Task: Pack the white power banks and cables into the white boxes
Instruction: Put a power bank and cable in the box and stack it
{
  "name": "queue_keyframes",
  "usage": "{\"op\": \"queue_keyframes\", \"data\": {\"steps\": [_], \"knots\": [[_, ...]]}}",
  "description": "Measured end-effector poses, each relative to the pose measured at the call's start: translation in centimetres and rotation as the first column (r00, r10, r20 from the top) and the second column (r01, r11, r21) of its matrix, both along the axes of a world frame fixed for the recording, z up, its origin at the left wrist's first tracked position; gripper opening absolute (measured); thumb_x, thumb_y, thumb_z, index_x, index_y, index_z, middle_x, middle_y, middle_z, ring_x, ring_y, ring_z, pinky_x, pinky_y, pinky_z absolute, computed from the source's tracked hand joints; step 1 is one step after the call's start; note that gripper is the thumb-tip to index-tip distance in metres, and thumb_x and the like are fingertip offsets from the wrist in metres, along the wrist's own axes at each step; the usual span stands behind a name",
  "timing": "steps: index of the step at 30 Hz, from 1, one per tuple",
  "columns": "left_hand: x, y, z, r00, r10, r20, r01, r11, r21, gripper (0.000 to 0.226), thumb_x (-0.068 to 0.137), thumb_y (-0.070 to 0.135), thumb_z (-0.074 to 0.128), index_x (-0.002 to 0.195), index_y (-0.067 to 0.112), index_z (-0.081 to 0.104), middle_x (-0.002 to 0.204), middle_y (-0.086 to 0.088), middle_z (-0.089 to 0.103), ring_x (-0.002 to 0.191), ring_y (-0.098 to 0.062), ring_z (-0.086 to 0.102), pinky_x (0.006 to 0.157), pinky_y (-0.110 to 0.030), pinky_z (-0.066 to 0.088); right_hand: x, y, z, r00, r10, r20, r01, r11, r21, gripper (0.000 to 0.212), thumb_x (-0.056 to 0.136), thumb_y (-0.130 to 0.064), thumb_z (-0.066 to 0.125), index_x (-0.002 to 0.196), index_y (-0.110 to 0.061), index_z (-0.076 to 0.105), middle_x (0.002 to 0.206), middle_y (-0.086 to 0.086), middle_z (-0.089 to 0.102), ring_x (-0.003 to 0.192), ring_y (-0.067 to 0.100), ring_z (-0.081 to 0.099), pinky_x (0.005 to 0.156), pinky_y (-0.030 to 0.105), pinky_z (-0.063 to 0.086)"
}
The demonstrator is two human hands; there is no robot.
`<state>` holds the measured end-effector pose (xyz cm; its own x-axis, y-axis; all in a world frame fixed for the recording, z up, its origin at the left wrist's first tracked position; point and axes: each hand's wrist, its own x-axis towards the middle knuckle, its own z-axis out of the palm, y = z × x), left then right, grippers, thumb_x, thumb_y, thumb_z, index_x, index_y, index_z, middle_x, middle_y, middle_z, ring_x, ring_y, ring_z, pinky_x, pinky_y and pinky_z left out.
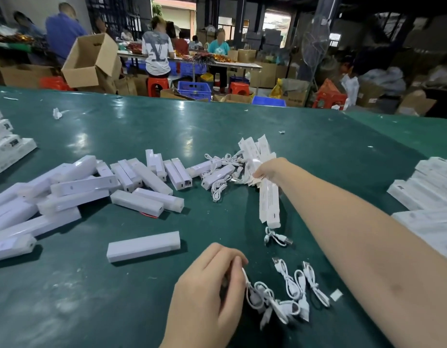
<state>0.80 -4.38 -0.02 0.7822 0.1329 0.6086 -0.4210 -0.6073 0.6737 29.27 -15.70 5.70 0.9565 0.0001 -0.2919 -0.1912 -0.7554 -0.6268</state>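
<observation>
My left hand [209, 292] pinches a white cable [257, 295] at the near edge of the green table [167, 126]; more coiled cables [302, 285] lie just right of it. My right hand [268, 169] reaches forward and grips a stack of flat white boxes [257, 156] in the middle of the table. A folded box [268, 204] lies under my right forearm. A single white power bank [143, 246] lies in front of my left hand. Several more power banks [74, 189] are piled to the left, with other cables [218, 187] near the middle.
Packed white boxes [428, 187] are stacked at the right edge, and more white boxes [6, 146] at the far left. Paper scraps [57, 113] dot the table. Beyond the table, people sit at benches among cardboard cartons [89, 61], stools and blue crates [194, 90].
</observation>
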Motion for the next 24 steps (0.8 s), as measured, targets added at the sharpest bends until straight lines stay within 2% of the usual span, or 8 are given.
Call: {"op": "queue_keyframes", "data": {"steps": [5, 7, 8, 10, 13, 18, 22, 24], "knots": [[-0.2, 0.0, 0.1, 1.0, 0.003, -0.028, -0.003, 1.0, 0.011, 0.03, 0.094, 0.036, 0.038, 0.083, 0.023, 0.063, 0.079, 0.013, 0.056, 0.072, -0.012, 0.057, 0.063, -0.03, 0.046, -7.4, -1.1, 0.1, 0.992, -0.092, 0.084, 0.087, 0.994, 0.067, 0.058, 0.083, -0.007, 0.071, 0.132, 0.002, 0.041, 0.12, 0.014, 0.058, 0.098, 0.023, 0.06, 0.076, 0.03, 0.052], [-0.2, 0.0, 0.2, 1.0, 0.013, -0.027, -0.012, 1.0, 0.005, 0.028, 0.094, 0.032, 0.041, 0.083, 0.02, 0.063, 0.076, 0.011, 0.055, 0.072, -0.013, 0.055, 0.064, -0.03, 0.044, -9.9, -1.9, 0.3, 0.994, -0.042, 0.106, 0.04, 0.999, 0.024, 0.054, 0.083, -0.01, 0.066, 0.131, -0.004, 0.043, 0.108, 0.008, 0.06, 0.073, 0.015, 0.052, 0.054, 0.024, 0.044], [-0.3, 0.0, 0.2, 0.999, 0.02, -0.037, -0.02, 1.0, -0.01, 0.025, 0.094, 0.029, 0.043, 0.082, 0.02, 0.063, 0.075, 0.011, 0.055, 0.072, -0.013, 0.055, 0.064, -0.03, 0.044, -10.9, -2.3, 0.4, 0.994, -0.03, 0.107, 0.028, 0.999, 0.018, 0.056, 0.083, -0.014, 0.066, 0.133, -0.009, 0.041, 0.105, 0.005, 0.059, 0.069, 0.016, 0.047, 0.052, 0.024, 0.037], [-0.4, 0.0, 0.3, 0.997, 0.03, -0.067, -0.033, 0.998, -0.047, 0.023, 0.093, 0.026, 0.044, 0.081, 0.022, 0.064, 0.076, 0.01, 0.056, 0.074, -0.012, 0.056, 0.066, -0.029, 0.044, -12.1, -3.1, 0.5, 0.99, -0.009, 0.139, 0.016, 0.999, -0.052, 0.063, 0.085, -0.028, 0.07, 0.135, -0.008, 0.037, 0.113, 0.009, 0.052, 0.091, 0.026, 0.054, 0.067, 0.03, 0.041], [-0.3, 0.2, 0.4, 0.994, 0.046, -0.096, -0.053, 0.996, -0.07, 0.023, 0.092, 0.029, 0.043, 0.082, 0.024, 0.063, 0.079, 0.012, 0.058, 0.077, -0.012, 0.057, 0.067, -0.029, 0.045, -13.0, -4.0, 0.3, 0.977, 0.0, 0.212, 0.048, 0.975, -0.219, 0.075, 0.09, -0.042, 0.064, 0.145, -0.008, 0.026, 0.144, 0.017, 0.036, 0.131, 0.035, 0.039, 0.096, 0.039, 0.04], [0.1, 0.7, 0.4, 0.991, 0.086, -0.102, -0.091, 0.995, -0.046, 0.02, 0.098, 0.018, 0.049, 0.086, 0.024, 0.063, 0.081, 0.014, 0.057, 0.08, -0.01, 0.056, 0.069, -0.032, 0.046, -14.7, -5.1, -1.1, 0.983, 0.146, 0.115, -0.086, 0.905, -0.417, 0.066, 0.094, -0.05, 0.053, 0.145, -0.014, 0.032, 0.147, 0.019, 0.033, 0.136, 0.039, 0.028, 0.104, 0.045, 0.035], [0.2, 1.5, 0.9, 0.984, 0.166, -0.07, -0.164, 0.986, 0.034, 0.015, 0.095, 0.013, 0.052, 0.089, 0.02, 0.064, 0.084, 0.014, 0.057, 0.083, -0.009, 0.054, 0.075, -0.035, 0.046, -17.1, -5.5, -2.1, 0.949, 0.168, 0.265, 0.026, 0.8, -0.6, 0.062, 0.085, -0.061, 0.057, 0.127, -0.016, 0.05, 0.136, 0.014, 0.038, 0.127, 0.033, 0.03, 0.098, 0.041, 0.036], [0.4, 2.1, 1.1, 0.973, 0.224, -0.046, -0.222, 0.974, 0.054, 0.013, 0.092, 0.008, 0.055, 0.091, 0.016, 0.065, 0.087, 0.01, 0.059, 0.085, -0.015, 0.054, 0.079, -0.036, 0.045, -18.5, -5.0, -2.5, 0.938, 0.15, 0.312, 0.087, 0.771, -0.631, 0.059, 0.081, -0.061, 0.061, 0.118, -0.015, 0.054, 0.128, 0.012, 0.04, 0.119, 0.029, 0.034, 0.084, 0.036, 0.037]]}}
